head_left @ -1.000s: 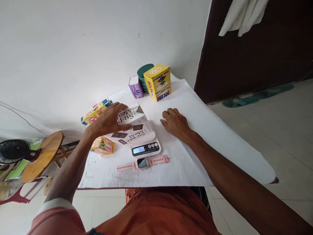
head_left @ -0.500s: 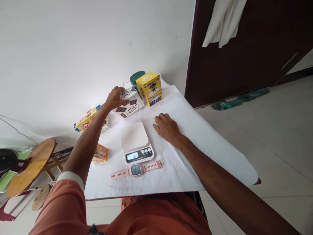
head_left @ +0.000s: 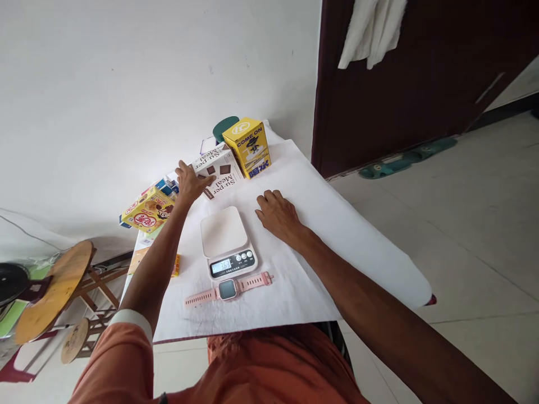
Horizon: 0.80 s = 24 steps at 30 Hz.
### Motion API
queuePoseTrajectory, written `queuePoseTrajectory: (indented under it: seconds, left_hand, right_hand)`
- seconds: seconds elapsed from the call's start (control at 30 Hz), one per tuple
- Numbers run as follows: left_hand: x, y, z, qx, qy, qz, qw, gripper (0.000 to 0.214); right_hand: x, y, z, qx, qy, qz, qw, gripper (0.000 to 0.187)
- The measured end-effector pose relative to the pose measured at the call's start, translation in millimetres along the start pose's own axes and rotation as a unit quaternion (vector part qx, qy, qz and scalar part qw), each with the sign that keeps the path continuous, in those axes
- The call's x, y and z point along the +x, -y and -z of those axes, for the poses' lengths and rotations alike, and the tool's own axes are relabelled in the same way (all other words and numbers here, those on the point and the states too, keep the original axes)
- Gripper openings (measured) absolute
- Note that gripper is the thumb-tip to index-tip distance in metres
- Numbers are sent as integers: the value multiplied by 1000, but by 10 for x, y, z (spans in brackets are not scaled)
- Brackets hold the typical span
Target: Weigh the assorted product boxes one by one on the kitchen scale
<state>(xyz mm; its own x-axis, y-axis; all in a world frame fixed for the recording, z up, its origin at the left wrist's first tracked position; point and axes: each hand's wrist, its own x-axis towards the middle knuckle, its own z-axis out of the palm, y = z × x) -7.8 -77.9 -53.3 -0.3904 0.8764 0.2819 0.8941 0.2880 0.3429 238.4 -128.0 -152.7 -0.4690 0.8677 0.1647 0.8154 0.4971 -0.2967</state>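
Note:
My left hand (head_left: 188, 180) reaches to the back of the table, its thumb and fingers closed on the left edge of a white "Super Meal" box (head_left: 219, 170). That box lies against a yellow "COME ON" box (head_left: 248, 146). Fingers apart, my right hand (head_left: 278, 212) lies palm down on the white table cover (head_left: 337, 224), just right of a white kitchen scale (head_left: 226, 240). The scale's platform is bare and its display is lit. A pink smartwatch (head_left: 229, 289) lies flat in front of the scale.
A green tub (head_left: 225, 123) stands behind the yellow box. A yellow snack box (head_left: 147, 209) sits at the table's left edge, and a small orange pack (head_left: 175, 265) shows beside my forearm. Wooden stools (head_left: 54, 286) stand lower left. Right: dark door (head_left: 421, 84), sandals (head_left: 400, 163).
My left hand has lifted the "Super Meal" box off the scale and carried it to the back beside the yellow box. The scale platform is now bare. My right hand has stayed put.

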Motion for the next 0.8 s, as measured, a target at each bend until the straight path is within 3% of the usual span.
queuePoseTrajectory:
  seconds: [0.17,0.33,0.8]
  left_hand:
    - [-106,72,-206,-77,-27,69,994,94]
    - [-36,19,-341,-80,-63,54,993,117]
    - [299,48,-483,-68,-34,82,994,118]
  right_hand:
    - [8,2,-10,-11,-3,-3,1000,28]
    - [7,-3,-25,-7,-6,0,1000,28]
    - [20,-81,-180,-13,-53,10,998,19]
